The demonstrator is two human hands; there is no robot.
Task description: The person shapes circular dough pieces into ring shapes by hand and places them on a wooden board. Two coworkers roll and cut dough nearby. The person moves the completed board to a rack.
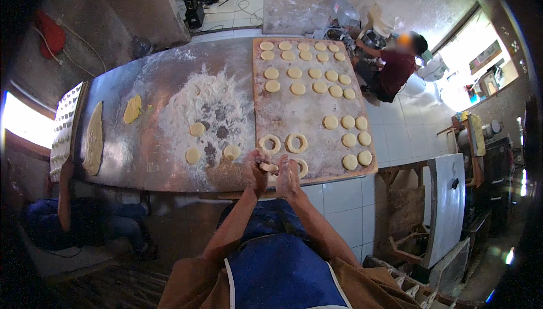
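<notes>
My left hand is closed around a small piece of dough at the near edge of a floured wooden board. Against the other side of that piece, my right hand is closed too, its fingers partly hiding the dough. Just beyond my hands lie two dough rings with wide holes. Another dough ring shows partly from behind my right hand. Several flat round dough pieces stand in rows on the board. Three more dough rounds rest on the floured metal table left of my hands.
The wooden board covers the table's right end. Left on the metal table lie loose flour, a yellow lump and a long dough strip. A seated person holds a tray at far left; another person crouches at back right.
</notes>
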